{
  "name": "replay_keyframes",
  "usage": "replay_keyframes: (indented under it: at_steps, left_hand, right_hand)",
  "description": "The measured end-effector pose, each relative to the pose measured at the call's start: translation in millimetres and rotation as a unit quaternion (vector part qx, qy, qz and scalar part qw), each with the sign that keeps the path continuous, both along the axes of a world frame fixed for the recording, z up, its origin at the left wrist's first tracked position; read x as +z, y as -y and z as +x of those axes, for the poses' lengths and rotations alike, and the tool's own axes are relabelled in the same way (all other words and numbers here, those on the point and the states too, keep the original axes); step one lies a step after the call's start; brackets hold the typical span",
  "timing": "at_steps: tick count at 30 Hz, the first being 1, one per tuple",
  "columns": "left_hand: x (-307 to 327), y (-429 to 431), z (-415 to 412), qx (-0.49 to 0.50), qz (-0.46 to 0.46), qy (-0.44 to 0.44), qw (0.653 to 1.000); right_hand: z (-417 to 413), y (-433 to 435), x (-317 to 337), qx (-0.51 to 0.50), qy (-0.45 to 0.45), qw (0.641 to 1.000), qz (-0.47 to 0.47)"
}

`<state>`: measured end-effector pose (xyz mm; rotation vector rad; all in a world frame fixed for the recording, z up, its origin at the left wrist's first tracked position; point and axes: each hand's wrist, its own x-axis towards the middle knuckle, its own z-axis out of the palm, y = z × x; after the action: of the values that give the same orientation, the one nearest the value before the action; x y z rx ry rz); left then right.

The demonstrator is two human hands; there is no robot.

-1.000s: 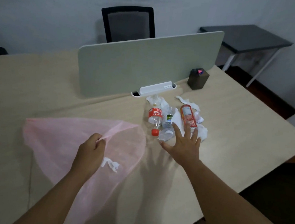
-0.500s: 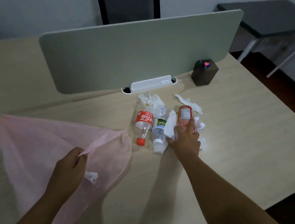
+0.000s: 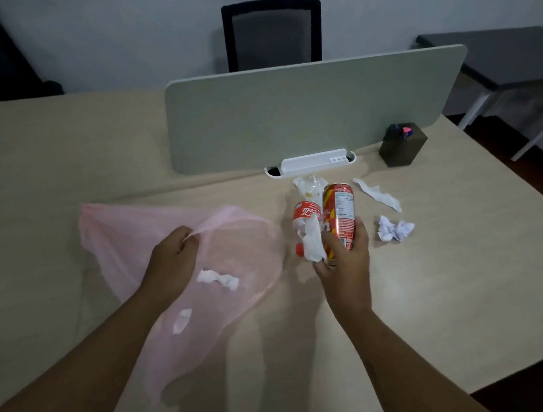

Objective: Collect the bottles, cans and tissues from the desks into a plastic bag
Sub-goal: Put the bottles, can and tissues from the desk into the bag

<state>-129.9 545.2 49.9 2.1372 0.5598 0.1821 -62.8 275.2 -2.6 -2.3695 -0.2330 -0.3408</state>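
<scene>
With right hand (image 3: pixel 345 268), grips red can (image 3: pixel 340 208) and seemingly a tissue (image 3: pixel 312 245), long axis pointing away, just right of pink bag (image 3: pixel 244 233) mouth pinched up by left hand (image 3: pixel 174 256).

Bag: pink translucent plastic bag (image 3: pixel 122 245), spread flat on the desk (image 3: pixel 453 287) at near left, mouth facing right, rim pinched up by the left hand (image 3: pixel 174 256).
Inside bag: two white tissue wads (image 3: pixel 217 279), showing through the film.
Can: red and yellow metal can (image 3: pixel 340 212), raised and tilted, gripped by the right hand (image 3: pixel 346 268), just right of the bag's mouth.
Held tissue: white crumpled tissue (image 3: pixel 312 244), hanging at the can's left side.
Bottle: clear plastic bottle with red label (image 3: pixel 305 217), lying down, red cap nearest, left of the can.
Loose tissues: white balled tissue (image 3: pixel 394 230) right of the can; long twisted white tissue (image 3: pixel 377 195) farther off.
</scene>
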Motion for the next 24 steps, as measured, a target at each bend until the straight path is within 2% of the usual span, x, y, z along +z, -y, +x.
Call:
replay_keyframes:
  at_steps: [6,13,15,19,22,24]
  left_hand:
    - [21,-32,-29,0.020,-0.047,0.052,0.997]
    - [43,-54,-66,-0.025,-0.094,0.058,0.994]
    - [43,-58,-79,-0.045,-0.084,0.048,0.994]
    - [35,-64,-98,-0.058,-0.043,0.027,0.997]
    - [27,-61,-96,-0.042,-0.017,0.012,0.999]
    - [22,-54,-90,-0.039,-0.023,0.006,0.999]
  right_hand:
    - [-87,-120,2,0.108,-0.016,0.992,0.067]
    - [-132,-216,-22,0.215,-0.096,0.971,0.034]
    - [-126,-229,-25,0.225,-0.139,0.964,0.010]
    - [-114,-224,-24,0.229,-0.244,0.937,-0.097]
    - [-107,-206,-24,0.237,-0.290,0.922,-0.101]
    - [-100,-191,-28,0.244,-0.291,0.917,-0.124]
